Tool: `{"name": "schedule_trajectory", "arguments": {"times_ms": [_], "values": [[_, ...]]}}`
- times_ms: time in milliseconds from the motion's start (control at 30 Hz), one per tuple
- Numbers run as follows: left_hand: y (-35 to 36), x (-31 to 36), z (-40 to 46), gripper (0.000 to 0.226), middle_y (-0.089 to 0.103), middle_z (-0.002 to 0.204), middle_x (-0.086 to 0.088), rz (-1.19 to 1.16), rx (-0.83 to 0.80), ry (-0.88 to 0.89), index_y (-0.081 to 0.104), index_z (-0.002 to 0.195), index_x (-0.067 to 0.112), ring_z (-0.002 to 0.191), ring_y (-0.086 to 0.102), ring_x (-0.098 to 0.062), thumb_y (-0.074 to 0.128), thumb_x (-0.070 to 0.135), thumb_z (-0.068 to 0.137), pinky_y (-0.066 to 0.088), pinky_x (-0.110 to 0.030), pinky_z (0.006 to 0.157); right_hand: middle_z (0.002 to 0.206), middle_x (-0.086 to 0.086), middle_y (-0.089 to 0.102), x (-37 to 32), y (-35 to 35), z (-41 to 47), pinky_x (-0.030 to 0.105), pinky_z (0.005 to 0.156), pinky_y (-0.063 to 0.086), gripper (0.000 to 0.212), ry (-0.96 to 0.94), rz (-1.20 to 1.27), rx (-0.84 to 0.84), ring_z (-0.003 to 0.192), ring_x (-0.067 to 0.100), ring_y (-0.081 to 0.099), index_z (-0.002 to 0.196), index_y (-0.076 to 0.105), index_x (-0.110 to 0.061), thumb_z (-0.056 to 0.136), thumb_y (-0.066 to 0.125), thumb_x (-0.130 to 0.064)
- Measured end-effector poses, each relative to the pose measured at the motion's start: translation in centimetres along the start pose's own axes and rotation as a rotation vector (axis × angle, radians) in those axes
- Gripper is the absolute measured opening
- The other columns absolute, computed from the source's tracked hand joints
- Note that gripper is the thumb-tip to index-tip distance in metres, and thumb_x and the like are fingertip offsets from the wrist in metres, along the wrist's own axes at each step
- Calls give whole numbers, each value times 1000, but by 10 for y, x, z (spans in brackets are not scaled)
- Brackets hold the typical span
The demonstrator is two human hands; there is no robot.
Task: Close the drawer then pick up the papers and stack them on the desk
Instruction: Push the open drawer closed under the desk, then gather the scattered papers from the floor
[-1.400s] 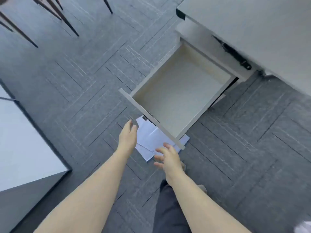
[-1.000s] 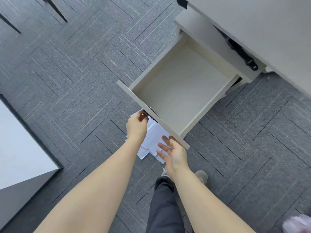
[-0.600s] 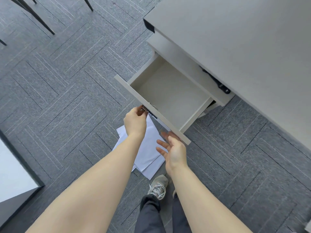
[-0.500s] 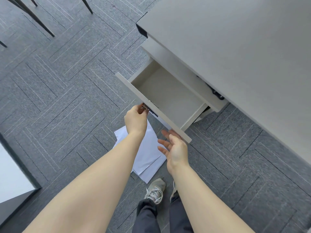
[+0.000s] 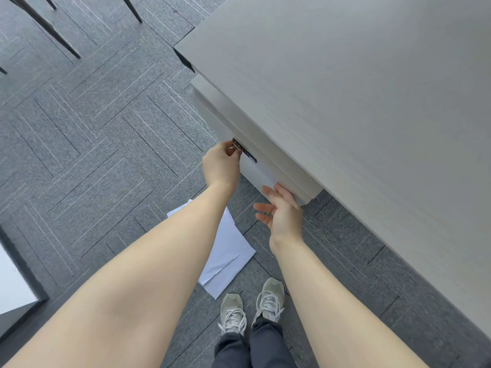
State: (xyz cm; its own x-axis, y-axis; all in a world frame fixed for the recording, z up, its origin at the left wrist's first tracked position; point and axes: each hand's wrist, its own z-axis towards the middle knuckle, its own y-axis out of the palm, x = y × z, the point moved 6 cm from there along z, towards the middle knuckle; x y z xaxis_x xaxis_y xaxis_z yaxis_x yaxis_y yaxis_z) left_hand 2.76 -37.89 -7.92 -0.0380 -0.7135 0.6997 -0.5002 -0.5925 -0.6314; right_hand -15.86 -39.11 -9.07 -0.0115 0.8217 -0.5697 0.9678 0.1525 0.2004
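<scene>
The pale drawer [image 5: 261,172] is pushed in under the grey desk [image 5: 358,107], with only its front face showing. My left hand [image 5: 221,164] has its fingers closed on the small metal handle [image 5: 236,144] at the drawer front's upper edge. My right hand [image 5: 283,212] is open, its fingertips resting against the lower part of the drawer front. White papers [image 5: 228,251] lie spread on the grey carpet just below my hands, partly hidden by my left forearm.
My two feet in grey sneakers [image 5: 251,306] stand right beside the papers. Dark chair legs [image 5: 57,35] reach in at the top left. A white panel with a dark edge [image 5: 16,285] stands at the left border.
The drawer was wide open and has slid in under the desk. Both hands travelled with its front, the left staying on the handle. The papers are now more uncovered.
</scene>
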Motion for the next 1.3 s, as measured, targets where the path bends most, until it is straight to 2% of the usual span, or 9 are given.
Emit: {"name": "schedule_trajectory", "arguments": {"times_ms": [267, 500, 567, 700, 867, 1000, 1100, 1167, 1300], "values": [[6, 12, 9, 22, 75, 98, -9, 149, -29, 113, 69, 106, 13, 95, 66, -28, 63, 20, 86, 48, -31, 76, 115, -7, 68, -7, -1, 6, 27, 61, 50, 36, -13, -38, -16, 63, 12, 66, 127, 53, -22, 95, 45, -9], [9, 17, 10, 30, 70, 91, -25, 472, -88, 337, 62, 103, 1, 86, 62, -41, 44, 25, 98, 37, -36, 61, 118, -6, 67, -6, -1, 6, 28, 60, 48, 37, -16, -97, -15, 60, 11, 65, 128, 51, -23, 95, 44, -8], [9, 14, 12, 32, 69, 88, -25, 437, -120, 316, 62, 98, 1, 83, 63, -41, 40, 24, 99, 43, -39, 61, 120, -4, 67, -5, -1, 6, 28, 60, 48, 37, -14, -94, -17, 59, 12, 65, 128, 51, -23, 95, 44, -7], [13, 0, 20, 29, 74, 89, -14, 137, -246, 163, 65, 89, 3, 81, 70, -32, 43, 21, 95, 56, -44, 76, 125, 0, 66, -5, -1, 6, 28, 60, 50, 41, -10, -81, -19, 67, 17, 65, 134, 49, -21, 95, 47, -8], [-2, -12, 19, 41, 65, 122, -12, 34, -406, 41, 53, 122, 8, 96, 69, -33, 49, 37, 92, 56, -57, 80, 129, 0, 61, -2, 12, -4, 32, 70, 51, 47, -13, -103, -40, 84, 21, 68, 139, 43, -30, 95, 51, -17], [-58, -68, -4, 52, 63, 126, -8, 121, -425, 41, 41, 139, 16, 107, 64, -32, 50, 37, 92, 50, -47, 93, 135, 3, 57, 20, 36, -29, 36, 80, 48, 49, -41, -252, -5, 95, 21, 64, 142, 44, -30, 95, 51, -22], [-103, -137, -23, 48, 63, 127, -8, 159, -532, 20, 46, 137, 14, 108, 62, -29, 50, 33, 93, 49, -37, 86, 135, 6, 57, 57, 60, -54, 35, 77, 47, 46, -71, -284, 34, 94, 22, 63, 139, 49, -26, 94, 53, -20], [-131, -190, -21, 47, 64, 123, -8, 202, -584, -32, 45, 138, 15, 106, 63, -28, 49, 31, 94, 48, -35, 82, 131, 6, 58, 95, 71, -67, 34, 74, 48, 45, -97, -242, 80, 91, 23, 63, 137, 52, -24, 92, 55, -19], [-170, -301, 11, 45, 65, 125, -11, 350, -599, -106, 52, 133, 10, 113, 60, -30, 51, 29, 93, 45, -36, 94, 124, 7, 59, 204, 74, -56, 34, 70, 46, 44, -22, -250, 190, 86, 22, 62, 136, 50, -22, 93, 55, -15]]}}
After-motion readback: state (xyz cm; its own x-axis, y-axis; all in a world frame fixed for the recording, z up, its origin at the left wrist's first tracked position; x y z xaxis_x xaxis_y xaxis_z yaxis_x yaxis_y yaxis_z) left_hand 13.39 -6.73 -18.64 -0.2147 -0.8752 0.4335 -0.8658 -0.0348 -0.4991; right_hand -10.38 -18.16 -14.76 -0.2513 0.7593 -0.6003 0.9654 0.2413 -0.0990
